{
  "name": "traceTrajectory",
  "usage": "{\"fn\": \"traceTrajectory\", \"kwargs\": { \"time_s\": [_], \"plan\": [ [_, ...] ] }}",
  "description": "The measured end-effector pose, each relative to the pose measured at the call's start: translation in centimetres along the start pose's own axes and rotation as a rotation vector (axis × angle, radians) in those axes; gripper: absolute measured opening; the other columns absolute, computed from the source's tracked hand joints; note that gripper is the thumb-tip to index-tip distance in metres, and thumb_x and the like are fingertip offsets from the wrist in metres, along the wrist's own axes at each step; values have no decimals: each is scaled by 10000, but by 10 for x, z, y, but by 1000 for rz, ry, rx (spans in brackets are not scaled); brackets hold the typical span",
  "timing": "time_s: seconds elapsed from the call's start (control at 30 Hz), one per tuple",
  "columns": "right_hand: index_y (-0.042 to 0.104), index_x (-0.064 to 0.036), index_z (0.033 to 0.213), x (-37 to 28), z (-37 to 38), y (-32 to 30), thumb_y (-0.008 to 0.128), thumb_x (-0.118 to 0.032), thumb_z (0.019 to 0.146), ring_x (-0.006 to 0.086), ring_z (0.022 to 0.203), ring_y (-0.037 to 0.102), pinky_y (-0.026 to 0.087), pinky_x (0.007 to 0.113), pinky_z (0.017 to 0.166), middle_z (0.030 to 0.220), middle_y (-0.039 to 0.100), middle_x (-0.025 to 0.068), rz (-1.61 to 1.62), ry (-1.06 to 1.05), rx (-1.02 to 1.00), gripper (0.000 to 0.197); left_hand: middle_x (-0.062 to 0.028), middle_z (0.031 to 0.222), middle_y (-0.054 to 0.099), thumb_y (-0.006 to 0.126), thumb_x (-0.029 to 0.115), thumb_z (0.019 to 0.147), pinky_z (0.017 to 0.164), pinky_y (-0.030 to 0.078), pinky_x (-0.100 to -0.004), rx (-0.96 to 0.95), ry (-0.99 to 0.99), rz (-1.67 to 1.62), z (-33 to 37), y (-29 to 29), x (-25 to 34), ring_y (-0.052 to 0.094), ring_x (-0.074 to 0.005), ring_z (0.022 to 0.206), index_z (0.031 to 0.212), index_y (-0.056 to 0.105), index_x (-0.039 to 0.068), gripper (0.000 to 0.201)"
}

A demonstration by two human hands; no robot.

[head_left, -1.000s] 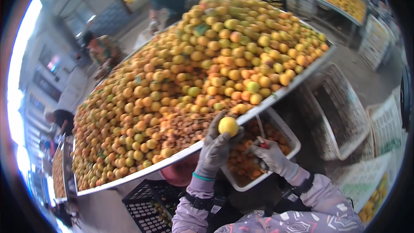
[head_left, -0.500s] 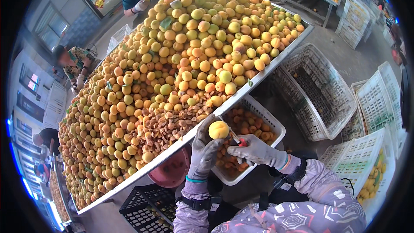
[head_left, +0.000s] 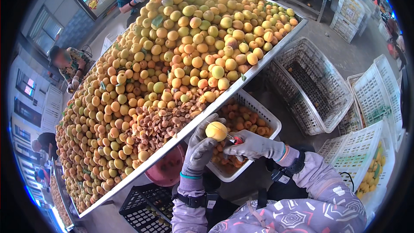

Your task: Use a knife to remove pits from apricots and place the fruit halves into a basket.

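Below frame centre, the left hand (head_left: 201, 146) grips a fruit (head_left: 216, 132). The right hand (head_left: 258, 145) (gloved, like the left) grips a red tool (head_left: 238, 140) against it.

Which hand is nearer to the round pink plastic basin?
Left: the grey-gloved left hand is just above and right of the basin in the picture; the grey-gloved right hand is farther right.

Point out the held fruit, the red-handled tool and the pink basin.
Held fruit (head_left: 216, 130): head view, middle of its yellow side.
Red-handled tool (head_left: 237, 140): head view, red part of its handle.
Pink basin (head_left: 160, 172): head view, its inside surface.
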State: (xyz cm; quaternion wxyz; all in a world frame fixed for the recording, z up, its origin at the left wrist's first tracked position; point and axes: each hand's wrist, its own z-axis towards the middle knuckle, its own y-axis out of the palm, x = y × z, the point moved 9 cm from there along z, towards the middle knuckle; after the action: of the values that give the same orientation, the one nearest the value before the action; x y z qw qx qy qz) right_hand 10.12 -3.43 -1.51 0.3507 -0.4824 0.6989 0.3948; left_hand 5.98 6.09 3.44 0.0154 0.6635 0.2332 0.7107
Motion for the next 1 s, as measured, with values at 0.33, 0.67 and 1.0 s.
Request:
{"fn": "traceTrajectory", "kwargs": {
  "time_s": [0.33,0.67,1.0],
  "plan": [
    [643,-64,832,19,-3,7,626,-218,834,48,491,465,352,219,450,556,525,-39,-100,36,-54,155,-141,1256,496,712,412,744,958,402,-310,-112,-9,-87,-2,20,1,497,-198,1132,1326,345,-42,824],
    [600,-83,862,42,20,24,568,-283,830,114,465,492,376,249,408,596,533,26,-34,-27,-122,205,-130,1195,534,707,201,767,938,434,-324,-49,24,82,-10,14,7,524,-205,1096,1312,369,-37,683],
    [571,-52,883,51,27,31,468,-92,883,59,589,480,364,210,480,794,537,-23,-59,-113,-213,111,-133,1140,563,663,176,813,874,481,-298,27,-72,-98,-4,6,-23,570,-180,1007,1304,370,-42,612]
  ]
}}
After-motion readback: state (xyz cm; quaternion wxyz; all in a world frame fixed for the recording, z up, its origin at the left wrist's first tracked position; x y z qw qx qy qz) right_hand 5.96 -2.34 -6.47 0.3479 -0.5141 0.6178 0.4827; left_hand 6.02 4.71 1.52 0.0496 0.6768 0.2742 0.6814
